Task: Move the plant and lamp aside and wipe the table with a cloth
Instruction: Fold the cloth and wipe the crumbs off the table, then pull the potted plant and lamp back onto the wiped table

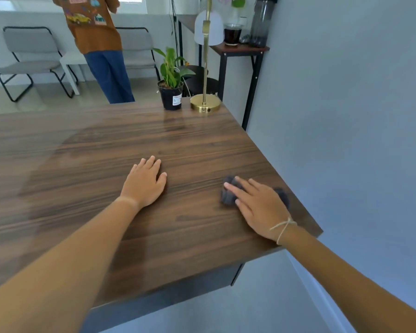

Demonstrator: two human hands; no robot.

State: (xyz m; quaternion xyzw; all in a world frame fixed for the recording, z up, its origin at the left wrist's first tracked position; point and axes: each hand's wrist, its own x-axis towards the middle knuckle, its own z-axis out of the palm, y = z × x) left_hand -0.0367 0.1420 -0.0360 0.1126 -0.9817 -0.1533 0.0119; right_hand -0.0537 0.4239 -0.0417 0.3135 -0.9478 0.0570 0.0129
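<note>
A dark wooden table (106, 150) fills the view. My right hand (257, 207) lies flat on a dark grey cloth (228, 195) near the table's right edge, fingers spread over it. My left hand (145, 182) rests palm down on the bare wood at the middle, holding nothing. At the far right corner stand a green plant in a black pot (171, 92) and, right beside it, a brass lamp (205, 105) with a round base, a thin stem and a white shade.
A grey wall runs close along the table's right edge. Behind the far corner a small side table (240, 49) carries a glass of dark drink and a dark bottle. A person in a brown shirt (94, 27) stands beyond the table near two grey chairs.
</note>
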